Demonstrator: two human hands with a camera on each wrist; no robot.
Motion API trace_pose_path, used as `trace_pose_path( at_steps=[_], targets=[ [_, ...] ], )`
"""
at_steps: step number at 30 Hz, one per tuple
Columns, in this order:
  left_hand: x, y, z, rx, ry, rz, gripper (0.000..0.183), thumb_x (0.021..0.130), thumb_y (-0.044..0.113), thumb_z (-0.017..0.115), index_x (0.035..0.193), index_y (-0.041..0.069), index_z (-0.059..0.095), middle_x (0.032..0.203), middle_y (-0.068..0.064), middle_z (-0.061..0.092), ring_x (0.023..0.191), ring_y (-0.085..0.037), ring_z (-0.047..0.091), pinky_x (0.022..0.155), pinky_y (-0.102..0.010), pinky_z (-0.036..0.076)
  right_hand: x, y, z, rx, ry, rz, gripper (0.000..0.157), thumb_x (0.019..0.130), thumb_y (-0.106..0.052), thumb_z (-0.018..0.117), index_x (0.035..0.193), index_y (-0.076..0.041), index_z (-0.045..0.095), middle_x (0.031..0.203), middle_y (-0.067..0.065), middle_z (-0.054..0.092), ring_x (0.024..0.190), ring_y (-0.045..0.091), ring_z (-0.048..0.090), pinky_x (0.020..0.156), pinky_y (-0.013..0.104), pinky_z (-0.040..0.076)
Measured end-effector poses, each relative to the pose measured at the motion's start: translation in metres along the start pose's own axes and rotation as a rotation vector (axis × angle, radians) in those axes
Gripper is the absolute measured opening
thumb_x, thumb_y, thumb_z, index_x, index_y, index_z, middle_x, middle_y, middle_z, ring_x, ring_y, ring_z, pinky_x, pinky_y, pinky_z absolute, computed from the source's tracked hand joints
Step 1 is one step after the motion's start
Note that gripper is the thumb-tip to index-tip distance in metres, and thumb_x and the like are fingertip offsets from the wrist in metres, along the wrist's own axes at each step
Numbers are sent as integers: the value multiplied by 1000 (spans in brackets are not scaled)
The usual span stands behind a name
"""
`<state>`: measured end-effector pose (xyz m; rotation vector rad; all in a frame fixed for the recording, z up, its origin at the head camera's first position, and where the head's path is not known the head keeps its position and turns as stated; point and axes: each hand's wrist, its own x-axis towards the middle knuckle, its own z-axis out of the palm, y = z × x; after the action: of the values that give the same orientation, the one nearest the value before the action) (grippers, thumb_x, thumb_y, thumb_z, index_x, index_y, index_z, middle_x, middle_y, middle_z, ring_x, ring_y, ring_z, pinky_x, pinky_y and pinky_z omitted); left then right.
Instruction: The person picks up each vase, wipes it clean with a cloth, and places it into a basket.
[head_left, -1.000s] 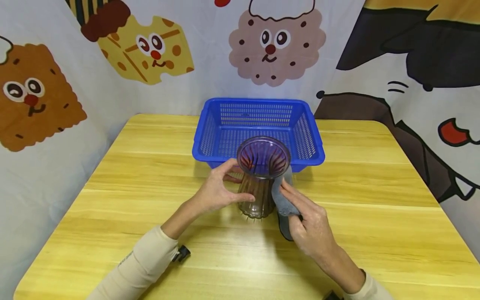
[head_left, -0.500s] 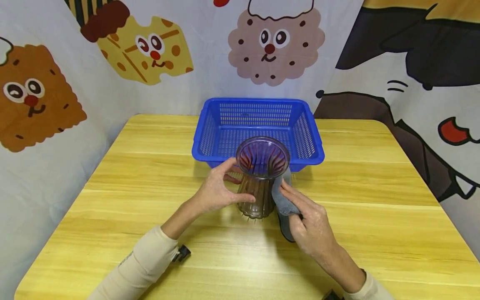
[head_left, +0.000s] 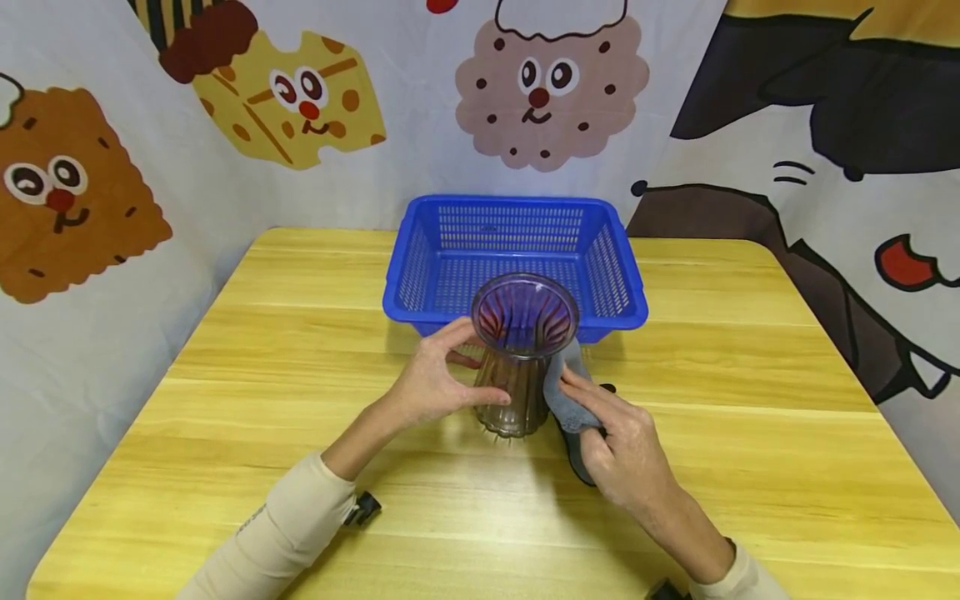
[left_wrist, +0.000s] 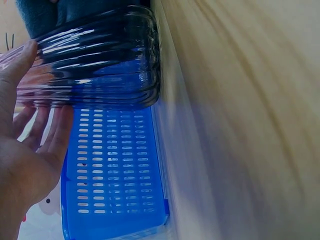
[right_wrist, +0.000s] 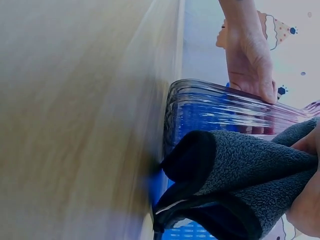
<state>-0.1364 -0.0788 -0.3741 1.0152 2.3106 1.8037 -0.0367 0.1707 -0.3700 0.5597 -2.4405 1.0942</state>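
Note:
A ribbed glass vase (head_left: 528, 400), purple at its flared rim, stands upright on the table. My left hand (head_left: 427, 385) holds its left side, thumb across the front and fingers round the back. In the left wrist view the vase (left_wrist: 107, 60) shows its scalloped base close to the tabletop. My right hand (head_left: 630, 454) pinches a folded grey cloth (head_left: 567, 398) against the vase's right side. The right wrist view shows the cloth (right_wrist: 245, 160) as thick terry with dark edging, its loose folds hanging down beside the vase base.
Just behind the vase sits a blue plastic basket (head_left: 510, 225) with slotted walls, its front rim overlapped by the vase in the head view. The wood-grain table (head_left: 750, 375) backs onto a hanging sheet (head_left: 420, 100) printed with cartoon food.
The hanging end of the cloth has shifted slightly right, and a dark corner of it now shows beyond the right hand's fingers. The vase and left hand stay nearly still.

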Motion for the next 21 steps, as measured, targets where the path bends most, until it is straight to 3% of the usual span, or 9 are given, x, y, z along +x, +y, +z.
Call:
trace_pose_path(
  at_steps=[4,10,16,21],
  targets=[
    [-1,1,0,11,-1,-6,77,65,13,98,135,12,64,129,1,61,113,-19,60,89,-35,60,0,0,-1,-34,-5,6,57,74,15,47,123,1,72,135,2,64,119,31,62,102,28,49],
    [-1,2,-1,68,13,5,77,65,19,99,134,15,65,127,4,63,115,-17,59,91,-32,59,1,5,-1,-74,-31,-23,55,73,11,47,120,1,74,130,6,67,114,29,65,81,44,61],
    [-2,3,-1,130,29,8,78,64,25,100,133,17,65,125,6,64,118,-15,58,95,-33,56,1,7,-1,-70,-49,-44,54,71,12,48,117,2,75,126,10,69,111,33,66,86,53,60],
    [-3,3,1,161,43,7,79,62,27,100,132,17,65,123,8,65,116,-13,58,100,-35,53,1,8,-1,-58,-59,-39,54,70,13,48,116,2,75,124,11,69,111,33,67,86,53,60]
  ],
)
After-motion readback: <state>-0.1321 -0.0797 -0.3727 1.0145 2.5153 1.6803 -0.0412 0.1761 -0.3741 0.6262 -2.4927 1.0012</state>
